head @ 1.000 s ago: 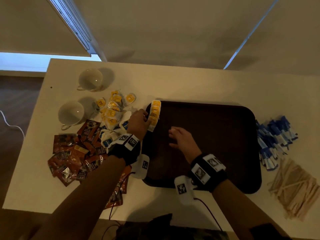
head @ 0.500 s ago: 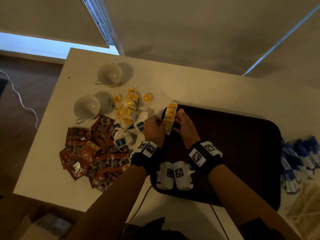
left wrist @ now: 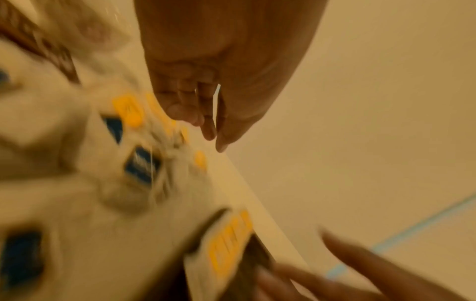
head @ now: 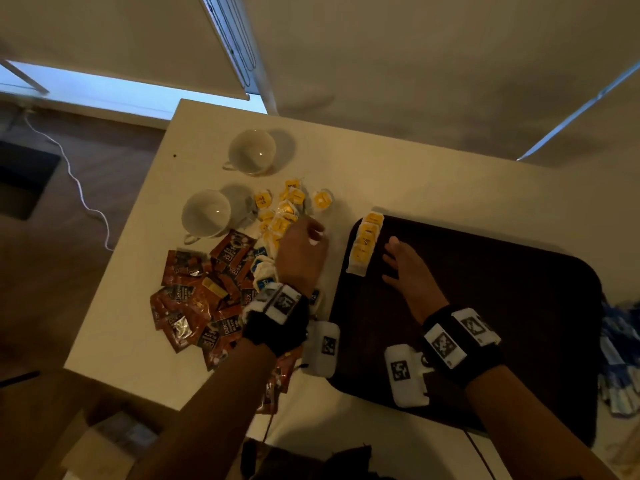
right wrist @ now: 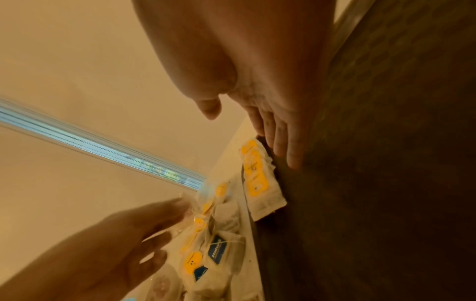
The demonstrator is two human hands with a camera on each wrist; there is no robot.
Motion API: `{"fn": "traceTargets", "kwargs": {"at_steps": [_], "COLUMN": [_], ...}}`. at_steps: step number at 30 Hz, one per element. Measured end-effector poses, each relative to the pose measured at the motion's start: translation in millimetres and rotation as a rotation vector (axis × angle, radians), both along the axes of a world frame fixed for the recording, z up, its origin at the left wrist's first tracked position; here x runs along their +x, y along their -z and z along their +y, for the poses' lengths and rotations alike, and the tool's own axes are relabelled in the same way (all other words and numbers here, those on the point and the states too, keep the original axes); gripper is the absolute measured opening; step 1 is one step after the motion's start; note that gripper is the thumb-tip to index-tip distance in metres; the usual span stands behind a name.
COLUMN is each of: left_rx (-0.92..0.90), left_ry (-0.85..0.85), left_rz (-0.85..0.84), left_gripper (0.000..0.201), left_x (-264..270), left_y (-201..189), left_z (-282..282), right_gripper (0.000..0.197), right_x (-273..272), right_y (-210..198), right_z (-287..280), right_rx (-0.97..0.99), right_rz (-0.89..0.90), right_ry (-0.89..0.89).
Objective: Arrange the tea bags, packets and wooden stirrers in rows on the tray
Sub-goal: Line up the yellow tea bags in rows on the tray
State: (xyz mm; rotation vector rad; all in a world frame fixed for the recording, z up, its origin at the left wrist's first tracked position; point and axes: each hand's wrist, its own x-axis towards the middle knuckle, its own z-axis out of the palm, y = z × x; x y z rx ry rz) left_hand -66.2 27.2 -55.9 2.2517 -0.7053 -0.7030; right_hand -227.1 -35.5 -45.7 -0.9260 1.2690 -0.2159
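Your worktop carries the dark tray, with a row of yellow-labelled tea bags lined up along its left edge. Left of the tray lie a heap of red-brown packets, two white cups, and a loose pile of tea bags. Blue packets sit off the tray's right edge. Your right hand rests flat on the tray just beside the row, fingers straight and together. Your left hand hovers over the loose pile, fingers relaxed and slightly spread, holding nothing.
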Motion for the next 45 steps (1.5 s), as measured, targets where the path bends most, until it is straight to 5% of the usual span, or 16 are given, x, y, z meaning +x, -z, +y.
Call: {"fn": "traceTargets", "kwargs": {"at_steps": [5, 11, 16, 21, 27, 34, 39, 45], "left_rx": [0.141, 0.477, 0.548, 0.535, 0.291, -0.115, -0.221, -0.188], "left_ry": [0.025, 0.500, 0.581, 0.657, 0.493, 0.341, 0.508, 0.727], "left_rz": [-0.128, -0.010, 0.029, -0.020, -0.061, -0.034, 0.145, 0.319], "left_gripper": [0.044, 0.116, 0.068, 0.053, 0.022, 0.017, 0.013, 0.018], "left_x": [88.4, 126.9, 117.4, 116.3, 123.1, 89.2, 19.9, -58.3], "left_y": [-6.0, 36.7, 7.9, 10.0, 4.9, -57.4, -106.0, -105.1], "left_z": [4.0, -19.1, -34.8, -38.6, -26.8, 7.1, 19.9, 22.5], "right_gripper": [0.034, 0.020, 0.018, 0.019, 0.019, 0.022, 0.025, 0.059], "right_x": [-46.7, -90.1, -108.3, -112.9, -116.6, -104.6, -61.4, -36.4], "right_y": [-5.9, -10.1, -15.2, -20.6, -24.4, -43.6, -65.3, -66.6], "right_z": [14.2, 44.8, 59.1, 67.3, 71.6, 60.9, 47.4, 43.1], "right_rx": [-0.022, -0.052, -0.050, -0.049, -0.052, -0.116, -0.005, 0.374], "right_rz": [0.104, 0.180, 0.205, 0.193, 0.164, 0.119, -0.155, -0.556], "right_ry": [-0.176, -0.215, -0.150, -0.088, -0.074, -0.122, -0.024, 0.169]}}
